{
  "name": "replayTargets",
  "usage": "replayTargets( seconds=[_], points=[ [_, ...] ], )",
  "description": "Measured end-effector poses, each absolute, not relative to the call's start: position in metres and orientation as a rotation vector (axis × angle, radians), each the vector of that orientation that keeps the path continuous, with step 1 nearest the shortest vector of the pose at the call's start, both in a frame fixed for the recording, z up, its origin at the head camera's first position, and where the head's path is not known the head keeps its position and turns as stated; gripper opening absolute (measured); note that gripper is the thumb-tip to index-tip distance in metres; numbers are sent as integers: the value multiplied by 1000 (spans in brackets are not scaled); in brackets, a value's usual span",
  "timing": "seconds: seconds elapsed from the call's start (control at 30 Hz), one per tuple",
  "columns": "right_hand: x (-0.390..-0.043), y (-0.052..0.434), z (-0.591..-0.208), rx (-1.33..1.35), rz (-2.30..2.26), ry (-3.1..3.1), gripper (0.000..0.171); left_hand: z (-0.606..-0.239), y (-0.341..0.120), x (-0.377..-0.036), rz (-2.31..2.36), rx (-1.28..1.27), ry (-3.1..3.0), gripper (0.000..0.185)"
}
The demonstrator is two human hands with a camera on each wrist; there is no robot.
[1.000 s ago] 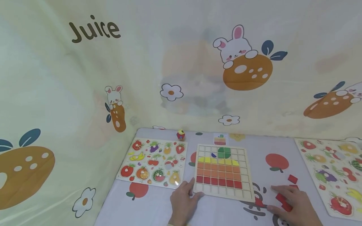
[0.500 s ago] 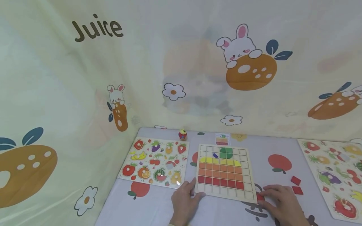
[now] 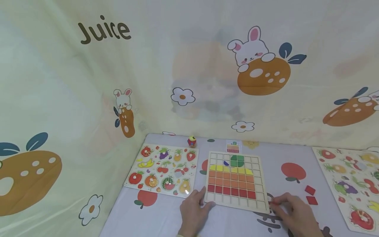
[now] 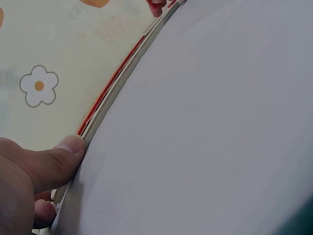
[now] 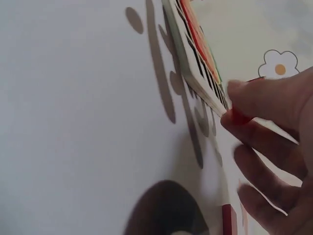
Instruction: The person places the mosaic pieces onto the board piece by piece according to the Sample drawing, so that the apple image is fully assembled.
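A wooden grid board (image 3: 237, 205) lies on the table, filled in its middle with red, orange and yellow tiles, plus green ones and a small blue piece near the top. My left hand (image 3: 192, 210) holds its near left corner, the thumb (image 4: 68, 152) lying against the front edge. Just off the near right corner, my right hand (image 3: 294, 212) pinches a red tile (image 5: 239, 116) between thumb and fingers. Two loose red tiles, one (image 3: 310, 190) behind the other (image 3: 312, 200), lie to the right of that hand.
Fruit puzzle boards flank the grid board, one on the left (image 3: 131, 185) and one on the right (image 3: 344, 207). Behind it are a small pattern card (image 3: 234, 146) and a little red and yellow toy (image 3: 191, 141). A printed cloth wall (image 3: 207, 65) rises at the back.
My right hand has taken a red tile from the loose ones at right and moved left with it to the board's near right corner. My left hand stays at its corner.
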State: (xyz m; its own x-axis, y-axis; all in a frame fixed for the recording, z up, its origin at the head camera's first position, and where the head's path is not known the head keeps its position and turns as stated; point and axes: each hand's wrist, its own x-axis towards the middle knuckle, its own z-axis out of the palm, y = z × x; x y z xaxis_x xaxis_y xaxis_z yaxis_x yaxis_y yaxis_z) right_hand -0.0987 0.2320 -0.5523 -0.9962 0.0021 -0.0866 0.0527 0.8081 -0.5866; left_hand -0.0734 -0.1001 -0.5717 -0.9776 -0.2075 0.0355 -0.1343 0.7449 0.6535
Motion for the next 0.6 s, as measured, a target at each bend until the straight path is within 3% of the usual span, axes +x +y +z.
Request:
replayTargets(
  seconds=[0.6],
  points=[
    [-97,230,-562,399,-1240,2782,29,-577,-102,-74,-1053,258,-2817,65]
  ],
)
